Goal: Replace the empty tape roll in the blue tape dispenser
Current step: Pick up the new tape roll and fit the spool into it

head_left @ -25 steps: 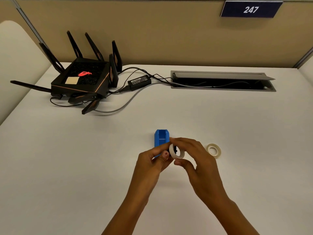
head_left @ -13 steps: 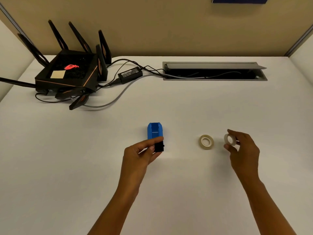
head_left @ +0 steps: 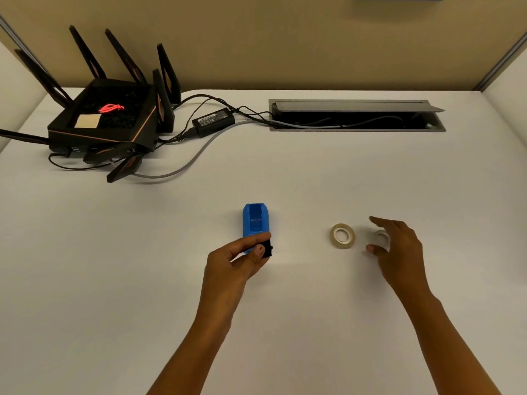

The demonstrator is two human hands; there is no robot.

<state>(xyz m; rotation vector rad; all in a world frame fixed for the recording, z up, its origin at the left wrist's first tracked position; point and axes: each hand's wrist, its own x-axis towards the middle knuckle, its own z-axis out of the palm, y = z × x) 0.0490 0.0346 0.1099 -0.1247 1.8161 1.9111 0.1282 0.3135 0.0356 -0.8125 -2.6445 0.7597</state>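
Note:
The blue tape dispenser (head_left: 255, 223) lies on the white desk (head_left: 285, 309), its roll bay showing no roll. My left hand (head_left: 236, 263) grips its near end by the black cutter part, thumb on top. A tan roll of tape (head_left: 342, 236) lies flat to the right of it. Just right of that roll, the small white empty core (head_left: 381, 236) rests on the desk. My right hand (head_left: 399, 246) hovers over the core with forefinger and thumb spread apart on either side of it, and partly hides it.
A black router (head_left: 105, 121) with several antennas stands at the back left, with a power brick (head_left: 214, 121) and cables trailing to an open cable hatch (head_left: 356, 115) at the back. A tan partition wall runs behind the desk.
My right hand carried the white core away from the dispenser to the right, past the tape roll, set it down and spread its fingers. The left hand stays on the dispenser.

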